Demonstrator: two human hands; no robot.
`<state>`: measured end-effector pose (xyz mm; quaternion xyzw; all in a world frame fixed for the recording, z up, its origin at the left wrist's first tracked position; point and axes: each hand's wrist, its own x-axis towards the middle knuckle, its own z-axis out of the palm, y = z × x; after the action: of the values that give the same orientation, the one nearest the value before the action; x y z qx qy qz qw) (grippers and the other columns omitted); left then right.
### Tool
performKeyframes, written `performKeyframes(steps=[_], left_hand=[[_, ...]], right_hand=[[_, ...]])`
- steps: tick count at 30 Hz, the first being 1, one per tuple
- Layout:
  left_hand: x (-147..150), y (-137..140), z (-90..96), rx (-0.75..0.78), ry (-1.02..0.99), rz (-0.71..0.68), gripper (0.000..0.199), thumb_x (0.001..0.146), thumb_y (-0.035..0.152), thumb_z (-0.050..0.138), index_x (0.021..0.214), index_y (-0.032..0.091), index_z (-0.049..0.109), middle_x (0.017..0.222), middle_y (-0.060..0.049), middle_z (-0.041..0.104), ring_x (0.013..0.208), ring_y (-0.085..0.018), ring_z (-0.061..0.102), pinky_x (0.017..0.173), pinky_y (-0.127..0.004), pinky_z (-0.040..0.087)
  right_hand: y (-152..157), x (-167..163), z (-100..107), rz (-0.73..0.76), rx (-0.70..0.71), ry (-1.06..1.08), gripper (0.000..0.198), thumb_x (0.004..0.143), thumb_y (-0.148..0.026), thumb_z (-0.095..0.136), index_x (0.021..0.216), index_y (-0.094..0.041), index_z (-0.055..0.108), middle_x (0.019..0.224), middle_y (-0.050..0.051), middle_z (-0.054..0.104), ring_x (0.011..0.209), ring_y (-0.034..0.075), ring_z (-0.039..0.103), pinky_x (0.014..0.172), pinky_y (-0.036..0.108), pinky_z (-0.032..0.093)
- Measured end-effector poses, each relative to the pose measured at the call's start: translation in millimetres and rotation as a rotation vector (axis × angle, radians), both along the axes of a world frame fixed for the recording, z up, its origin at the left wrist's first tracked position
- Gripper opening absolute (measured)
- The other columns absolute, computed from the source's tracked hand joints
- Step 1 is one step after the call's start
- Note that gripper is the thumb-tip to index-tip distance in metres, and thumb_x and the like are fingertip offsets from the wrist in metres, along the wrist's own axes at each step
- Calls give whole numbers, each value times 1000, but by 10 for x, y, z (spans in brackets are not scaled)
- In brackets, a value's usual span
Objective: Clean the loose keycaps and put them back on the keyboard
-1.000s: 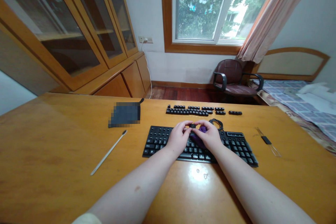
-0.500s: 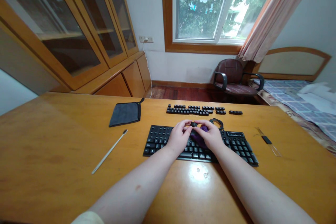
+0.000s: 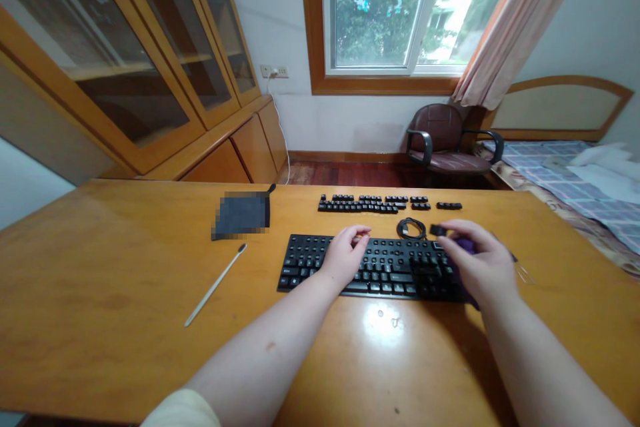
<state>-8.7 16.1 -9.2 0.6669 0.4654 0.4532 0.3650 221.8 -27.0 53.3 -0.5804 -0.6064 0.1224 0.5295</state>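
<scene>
over kbd (image 3: 383,270), r hand (image 3: 483,263) pinches blk keycap (image 3: 437,230)

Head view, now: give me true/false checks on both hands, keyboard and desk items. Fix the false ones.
1. The right hand holds a small black keycap. True.
2. The white-handled brush lies on the desk, left of the keyboard. True.
3. The left hand holds that brush. False: it is at the keyboard, away from the brush.
4. Something purple shows at the right hand. True.
5. The cable is stretched straight. False: it is coiled.
6. The loose keycaps lie on the near side of the keyboard. False: they sit in rows beyond it.
</scene>
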Motion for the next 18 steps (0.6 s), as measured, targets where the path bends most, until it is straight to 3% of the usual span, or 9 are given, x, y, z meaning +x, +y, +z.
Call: performKeyframes(steps=[3,5,10,18], left_hand=[[-5,-13,40,23,61,-15,20,84,25,49,96,19,63,96,-5,66,88,-16,61,82,-30,49],[-7,-22,60,38,86,-17,19,83,24,49,95,19,64,95,-4,66,89,-16,60,82,-30,48],[-5,-32,71,48,105,-15,19,83,24,48,93,19,64,94,-4,66,88,-16,60,80,-29,48],[-8,-40,93,56,111,-17,18,83,22,48,91,20,64,92,-3,66,86,-15,60,79,-28,48]], right_hand=[[99,-92,-330,286,-89,-303,16,75,-31,61,86,-23,68,91,5,65,88,20,60,84,35,47],[169,-116,-438,346,-143,-391,17,77,-30,58,88,-23,68,94,6,65,91,20,60,86,35,47],[215,-48,-467,441,-273,-496,19,77,-28,58,92,-24,68,96,5,66,90,20,62,84,35,49],[209,-4,-488,505,-306,-517,18,78,-25,56,86,-25,72,91,4,68,84,18,64,79,32,51]])
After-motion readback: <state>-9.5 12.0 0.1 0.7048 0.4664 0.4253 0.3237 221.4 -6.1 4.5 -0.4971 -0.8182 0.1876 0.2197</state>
